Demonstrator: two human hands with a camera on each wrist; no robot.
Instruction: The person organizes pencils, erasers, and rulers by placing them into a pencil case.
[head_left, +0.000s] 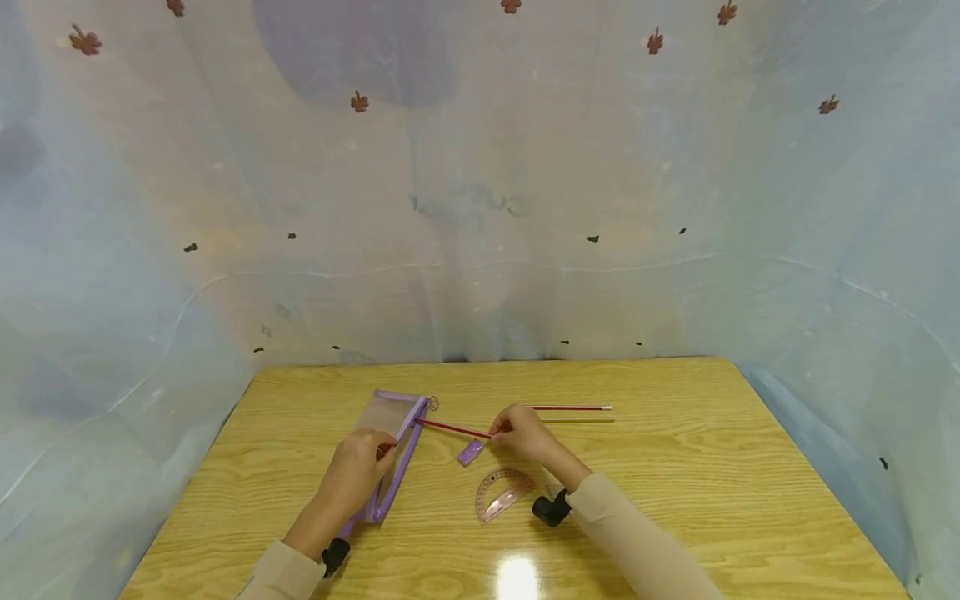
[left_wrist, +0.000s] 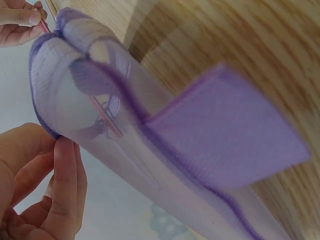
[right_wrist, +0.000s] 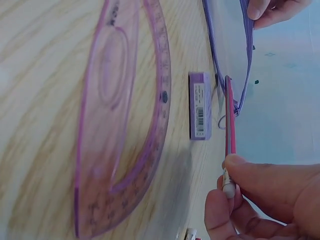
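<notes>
A purple-edged mesh pencil case [head_left: 385,409] lies on the left of the table with its zipped mouth open. My left hand [head_left: 352,468] pinches the rim of that mouth between thumb and fingers. My right hand [head_left: 521,432] holds a red pencil [head_left: 453,428] near its white eraser end [right_wrist: 229,190]. The pencil's far end is inside the case, visible through the mesh in the left wrist view. Just below the pencil lies a purple eraser [head_left: 470,452] with a barcode label. Nearer me is a clear pink protractor [head_left: 506,502].
Behind my right hand lie another red pencil [head_left: 573,407] and a thin tan stick-like item [head_left: 581,420], side by side. A small ring [head_left: 433,403] hangs at the case's far corner. The wooden table [head_left: 675,467] meets a draped cloth [head_left: 480,308] at the back and sides.
</notes>
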